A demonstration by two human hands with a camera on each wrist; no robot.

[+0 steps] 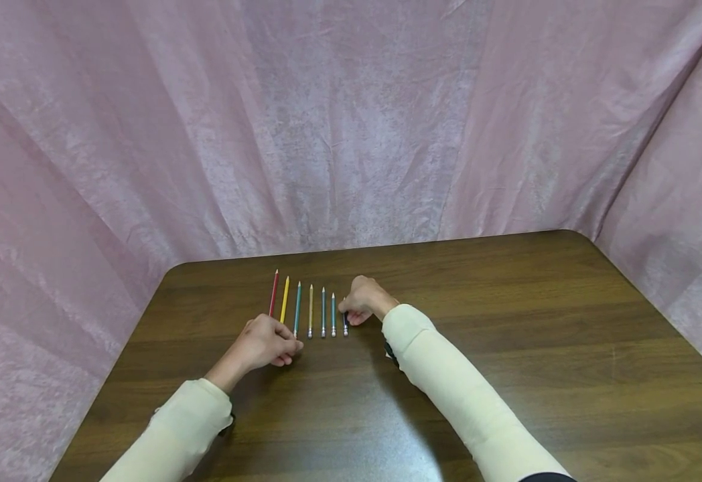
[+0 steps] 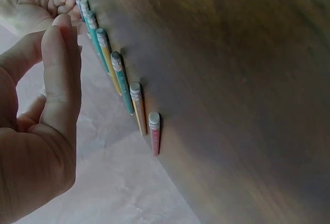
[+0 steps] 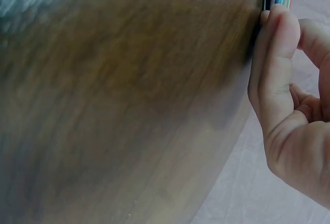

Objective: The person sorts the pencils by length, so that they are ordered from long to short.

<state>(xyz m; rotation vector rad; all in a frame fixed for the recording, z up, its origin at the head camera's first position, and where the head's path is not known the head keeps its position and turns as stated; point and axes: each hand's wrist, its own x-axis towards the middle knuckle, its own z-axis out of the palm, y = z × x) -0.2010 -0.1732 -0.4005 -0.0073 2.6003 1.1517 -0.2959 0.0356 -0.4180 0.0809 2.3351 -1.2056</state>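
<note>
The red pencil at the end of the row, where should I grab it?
Pinch the red pencil mid-shaft, from above, or from its free left side. It lies flat on the table, the yellow pencil close on its right. The left hand hovers by its eraser end, so a grip further up looks clearer.

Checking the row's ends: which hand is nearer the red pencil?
Left. The left hand sits just below the red pencil; the right hand is at the row's opposite end, on the dark blue pencil.

Pencils (image 1: 309, 308) lie side by side in a row on the table (image 1: 508, 321); left hand (image 1: 263, 345) before the row, right hand (image 1: 363, 301) at its right end.
</note>
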